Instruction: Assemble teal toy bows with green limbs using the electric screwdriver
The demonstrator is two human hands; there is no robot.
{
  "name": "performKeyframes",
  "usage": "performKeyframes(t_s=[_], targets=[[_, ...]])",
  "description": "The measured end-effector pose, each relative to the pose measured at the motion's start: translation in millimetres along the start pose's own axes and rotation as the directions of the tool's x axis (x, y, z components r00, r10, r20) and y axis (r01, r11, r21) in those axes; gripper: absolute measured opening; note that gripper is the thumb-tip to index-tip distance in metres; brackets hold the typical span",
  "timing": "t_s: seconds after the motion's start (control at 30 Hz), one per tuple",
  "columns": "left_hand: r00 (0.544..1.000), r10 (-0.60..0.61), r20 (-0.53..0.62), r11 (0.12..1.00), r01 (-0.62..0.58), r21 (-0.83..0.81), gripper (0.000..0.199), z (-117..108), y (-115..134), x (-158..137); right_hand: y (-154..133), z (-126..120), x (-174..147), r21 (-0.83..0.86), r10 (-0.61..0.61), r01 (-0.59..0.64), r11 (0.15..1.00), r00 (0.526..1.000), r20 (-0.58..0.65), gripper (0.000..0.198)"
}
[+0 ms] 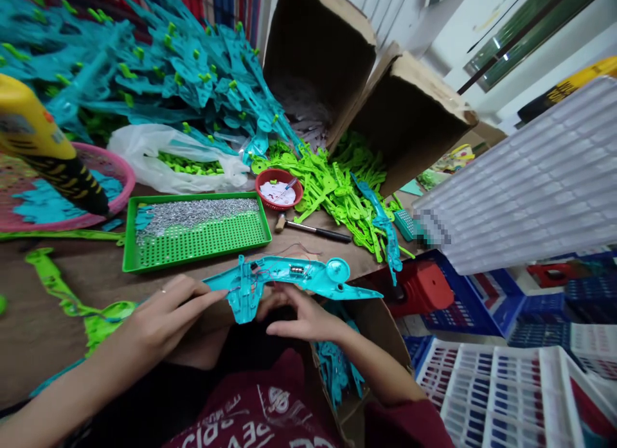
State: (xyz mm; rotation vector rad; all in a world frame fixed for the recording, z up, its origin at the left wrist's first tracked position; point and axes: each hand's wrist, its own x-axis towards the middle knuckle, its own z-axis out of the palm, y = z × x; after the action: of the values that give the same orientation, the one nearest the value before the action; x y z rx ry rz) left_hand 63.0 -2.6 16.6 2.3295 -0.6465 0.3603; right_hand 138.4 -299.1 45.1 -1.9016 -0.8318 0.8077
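Note:
A turquoise plastic shell half (279, 271), shaped like a toy gun, lies hollow side up in front of me at the table's near edge. Thin wires and a small metal part sit inside it. My left hand (176, 310) grips its left end, fingers pressed along the edge. From below, my right hand (306, 316) holds the lower edge near the middle; its thumb stands apart and some fingertips are hidden behind the shell. Beyond the shell are a hammer (318, 231) and a green perforated tray (202, 237) partly filled with small silvery pieces, probably screws.
Turquoise shells (159, 69) are heaped at the back left. Lime-green parts (337, 191) spill from cardboard boxes (409, 107). A pink basket (126, 171), a red bowl (260, 194) and a yellow-black power tool (62, 155) stand around. White crates (511, 384) are at right.

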Motion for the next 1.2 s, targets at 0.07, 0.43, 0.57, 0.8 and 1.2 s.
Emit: performKeyframes(t_s=[0.07, 0.43, 0.57, 0.8, 1.2], targets=[[1.0, 0.015, 0.013, 1.0, -0.016, 0.013, 0.034, 1, -5, -2, -2, -6, 2, 0.019, 0.052, -0.055, 0.998, 0.988, 0.148, 0.052], [0.996, -0.039, 0.079, 0.998, 0.036, 0.042, 0.043, 10, -22, -33, -40, -83, -89, -0.868, 0.375, -0.272, 0.416, 0.921, -0.109, 0.008], [0.996, 0.023, 0.09, 0.998, -0.028, 0.06, 0.044, 15, -13, -30, -48, -89, -81, -0.897, 0.302, -0.414, 0.152, 0.884, -0.357, 0.018], [0.992, -0.024, 0.123, 0.99, 0.007, 0.138, 0.039, 19, -23, -26, -95, -87, -86, -0.944, 0.367, -0.224, 0.241, 0.922, -0.125, 0.021], [0.993, 0.11, -0.031, 0.99, -0.107, 0.087, 0.038, -1, -29, -18, -81, -97, -77, -0.945, 0.454, -0.328, -0.013, 0.84, -0.298, 0.02]])
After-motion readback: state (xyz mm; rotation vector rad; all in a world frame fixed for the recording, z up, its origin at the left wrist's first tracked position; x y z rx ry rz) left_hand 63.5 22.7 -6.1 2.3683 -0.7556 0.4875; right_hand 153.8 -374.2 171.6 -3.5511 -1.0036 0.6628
